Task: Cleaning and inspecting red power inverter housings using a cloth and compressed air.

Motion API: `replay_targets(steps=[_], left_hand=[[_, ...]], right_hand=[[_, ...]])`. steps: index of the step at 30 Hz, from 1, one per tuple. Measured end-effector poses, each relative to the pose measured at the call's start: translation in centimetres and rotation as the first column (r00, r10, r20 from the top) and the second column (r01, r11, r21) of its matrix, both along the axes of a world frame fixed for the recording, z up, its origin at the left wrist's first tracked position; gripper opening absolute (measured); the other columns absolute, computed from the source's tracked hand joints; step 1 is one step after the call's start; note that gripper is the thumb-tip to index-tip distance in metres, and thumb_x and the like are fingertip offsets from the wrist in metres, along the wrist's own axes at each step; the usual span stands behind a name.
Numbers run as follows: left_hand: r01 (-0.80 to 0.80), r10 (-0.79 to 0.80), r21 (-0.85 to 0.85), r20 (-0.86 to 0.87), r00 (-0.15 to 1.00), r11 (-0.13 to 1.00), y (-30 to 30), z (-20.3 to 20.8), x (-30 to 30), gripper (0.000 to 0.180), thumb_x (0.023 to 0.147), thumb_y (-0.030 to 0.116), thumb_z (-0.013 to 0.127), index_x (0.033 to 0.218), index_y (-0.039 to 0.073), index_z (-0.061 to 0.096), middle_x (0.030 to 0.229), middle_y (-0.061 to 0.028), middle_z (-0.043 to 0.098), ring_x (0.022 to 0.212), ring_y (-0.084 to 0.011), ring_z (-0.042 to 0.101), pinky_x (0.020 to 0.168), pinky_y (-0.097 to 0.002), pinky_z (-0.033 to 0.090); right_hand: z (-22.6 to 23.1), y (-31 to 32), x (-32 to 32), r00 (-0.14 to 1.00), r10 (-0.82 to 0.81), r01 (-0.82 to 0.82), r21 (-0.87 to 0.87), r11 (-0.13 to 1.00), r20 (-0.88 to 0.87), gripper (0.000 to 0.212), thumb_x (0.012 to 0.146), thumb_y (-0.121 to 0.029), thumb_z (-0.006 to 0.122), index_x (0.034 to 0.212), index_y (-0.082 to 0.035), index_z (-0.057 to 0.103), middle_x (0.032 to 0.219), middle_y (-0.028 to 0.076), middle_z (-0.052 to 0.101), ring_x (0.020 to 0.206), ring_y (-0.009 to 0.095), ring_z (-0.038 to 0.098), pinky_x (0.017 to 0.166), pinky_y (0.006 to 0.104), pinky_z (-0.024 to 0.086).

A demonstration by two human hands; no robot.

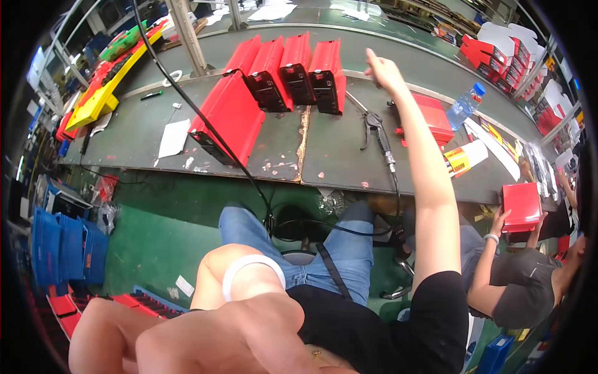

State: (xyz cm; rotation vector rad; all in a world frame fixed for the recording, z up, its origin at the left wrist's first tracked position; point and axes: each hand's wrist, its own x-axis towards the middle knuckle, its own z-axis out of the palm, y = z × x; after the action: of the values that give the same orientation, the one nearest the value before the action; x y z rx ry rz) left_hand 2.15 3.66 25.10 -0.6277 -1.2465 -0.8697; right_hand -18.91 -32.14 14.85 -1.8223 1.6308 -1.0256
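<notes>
My right hand (pixel 386 73) reaches over the table's far edge, one finger stretched out and the others bent; nothing shows in it. Left of it stand several red box-shaped housings (pixel 264 65) with black end panels, apart from the hand. One larger red housing (pixel 233 118) stands nearer to me. An air blow gun (pixel 375 128) on a black hose lies below the right hand, untouched. My left hand (pixel 224 336), with a white bangle (pixel 249 271) at its wrist, is close to the camera. Its fingers are curled, and the lower edge cuts off their tips.
A red finned housing (pixel 430 118), a water bottle (pixel 462 107) and a yellow-and-white roll (pixel 467 157) lie right. A co-worker holds a red box (pixel 522 206). A black cable (pixel 205 118) crosses in front. Blue bins (pixel 62 246) stand left, beside the dark table (pixel 280 165).
</notes>
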Motion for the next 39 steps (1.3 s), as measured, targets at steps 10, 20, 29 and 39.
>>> replay_targets(steps=[10, 20, 29, 39], left_hand=[[-0.048, 0.048, -0.007, 0.033, 0.998, 0.999, 1.7, 0.9, 2.1, 0.043, 0.084, 0.001, 0.061, 0.121, 0.006, 0.041, 0.128, 0.0001, 0.037, 0.100, -0.0093, 0.049, 0.060, -0.0312, 0.061], [-0.421, 0.482, 0.291, -0.182, 0.857, 0.859, 0.5, -3.1, 2.8, 0.074, 0.080, 0.044, 0.072, 0.134, 0.012, 0.034, 0.129, -0.0091, 0.037, 0.089, -0.0200, 0.052, 0.062, -0.0302, 0.049], [-0.917, 0.466, 0.030, 0.854, 0.230, 0.397, -9.6, -13.0, 5.1, 0.100, 0.066, 0.023, 0.082, 0.145, -0.001, 0.025, 0.145, -0.0205, 0.036, 0.134, -0.0289, 0.037, 0.110, -0.0365, 0.029], [-0.589, -0.277, 0.641, 0.756, 0.592, 0.492, -4.3, -20.7, 10.0, 0.093, 0.057, 0.022, 0.090, 0.132, -0.005, 0.043, 0.125, -0.0141, 0.056, 0.116, -0.0237, 0.053, 0.100, -0.0393, 0.041]], right_hand=[[0.6, -2.3, 7.2, 0.923, -0.066, 0.064, -0.017, 0.998, -0.378, 0.037, 0.076, -0.024, 0.048, 0.083, 0.006, 0.068, 0.080, 0.026, 0.067, 0.083, 0.036, 0.068, 0.075, 0.0424, 0.051], [-0.7, 2.8, 0.8, 0.978, 0.026, -0.015, -0.051, 0.999, 0.209, 0.035, 0.091, -0.019, 0.053, 0.112, 0.007, 0.061, 0.102, 0.011, 0.067, 0.092, 0.014, 0.061, 0.084, 0.0271, 0.046], [2.7, 19.4, -2.8, 0.884, 0.297, -0.359, 0.116, 0.926, 0.363, 0.039, 0.088, -0.024, 0.064, 0.116, 0.004, 0.061, 0.108, 0.009, 0.065, 0.100, 0.014, 0.059, 0.089, 0.0276, 0.045], [-1.7, 23.9, 0.0, 0.444, 0.803, -0.895, 0.143, 0.423, 0.399, 0.036, 0.096, -0.024, 0.053, 0.115, 0.006, 0.059, 0.107, 0.012, 0.065, 0.101, 0.016, 0.057, 0.090, 0.0310, 0.044]])
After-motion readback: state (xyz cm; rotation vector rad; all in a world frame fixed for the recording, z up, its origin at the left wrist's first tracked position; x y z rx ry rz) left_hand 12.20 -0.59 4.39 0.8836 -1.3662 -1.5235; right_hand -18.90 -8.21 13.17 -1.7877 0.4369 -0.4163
